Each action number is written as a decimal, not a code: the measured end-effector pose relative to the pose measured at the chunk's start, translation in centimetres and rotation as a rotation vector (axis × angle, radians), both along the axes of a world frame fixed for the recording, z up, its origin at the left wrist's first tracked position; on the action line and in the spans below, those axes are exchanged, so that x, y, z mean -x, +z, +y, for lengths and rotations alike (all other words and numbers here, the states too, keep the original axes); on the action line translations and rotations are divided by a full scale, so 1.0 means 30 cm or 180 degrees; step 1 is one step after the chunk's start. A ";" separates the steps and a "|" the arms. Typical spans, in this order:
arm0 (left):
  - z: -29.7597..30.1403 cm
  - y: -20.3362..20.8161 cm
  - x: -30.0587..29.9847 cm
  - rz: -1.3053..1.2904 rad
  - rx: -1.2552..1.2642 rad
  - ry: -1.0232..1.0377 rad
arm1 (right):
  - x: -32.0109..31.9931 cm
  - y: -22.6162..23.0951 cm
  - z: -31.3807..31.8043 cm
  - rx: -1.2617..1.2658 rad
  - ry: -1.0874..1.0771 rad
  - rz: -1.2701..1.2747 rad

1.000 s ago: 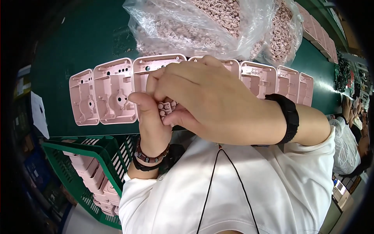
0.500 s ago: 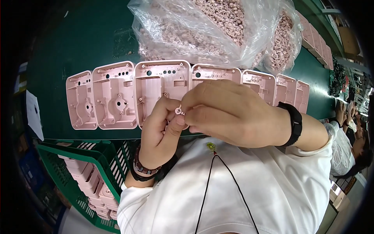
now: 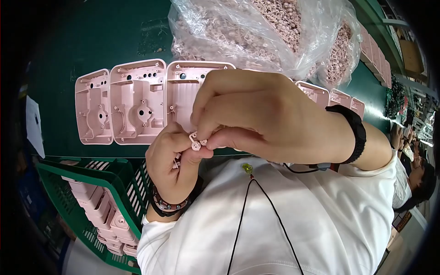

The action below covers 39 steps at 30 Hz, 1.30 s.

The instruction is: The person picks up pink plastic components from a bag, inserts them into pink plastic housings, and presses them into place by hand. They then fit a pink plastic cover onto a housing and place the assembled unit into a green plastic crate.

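Just over the near edge of the green worktop (image 3: 114, 41), both hands meet at one small pink piece (image 3: 196, 144) — pale, matt plastic, moulded with a rounded boss that has a marked or recessed centre, and thin looped arms beside it. The left hand (image 3: 166, 153) grips it between thumb and forefinger, its other fingers curled in; another bit of pink plastic (image 3: 177, 160) shows within that curl. The right hand (image 3: 259, 114) comes across from the other side, thumb and fingertips closed on the same piece, its knuckles hiding part of the row behind.

That row is of pink housings (image 3: 137, 101), shallow open trays with rounded corners, smooth rims, inner ribs, posts and round holes, standing side by side. Beyond them slumps a clear plastic bag (image 3: 206, 23), crinkled and glossy, filled with a rough heap of small looped pink parts (image 3: 279, 20). Below the worktop's edge at left, a slotted green crate (image 3: 120, 183) holds stacked pink mouldings (image 3: 98, 206), blocky and smooth-sided.
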<state>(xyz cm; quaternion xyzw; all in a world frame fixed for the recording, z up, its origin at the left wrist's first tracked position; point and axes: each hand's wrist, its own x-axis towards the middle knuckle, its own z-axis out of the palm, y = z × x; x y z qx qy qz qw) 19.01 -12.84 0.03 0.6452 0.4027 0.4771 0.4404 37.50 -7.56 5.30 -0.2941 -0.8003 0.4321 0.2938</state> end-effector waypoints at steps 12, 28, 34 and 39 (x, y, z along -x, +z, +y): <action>0.020 0.000 0.016 -0.1813 0.0873 0.0683 | 0.008 -0.100 0.153 -0.2018 -0.0481 -0.2215; 0.006 -0.003 0.009 -0.1980 0.1184 0.0610 | 0.016 -0.124 0.191 -0.2197 0.0429 -0.2588; -0.006 0.005 -0.002 -0.1995 0.1255 0.0540 | -0.003 -0.134 0.181 -0.2247 0.0437 -0.2510; 0.002 0.015 -0.004 -0.2159 0.1725 0.0296 | -0.048 -0.085 0.186 -0.1979 0.0356 -0.2355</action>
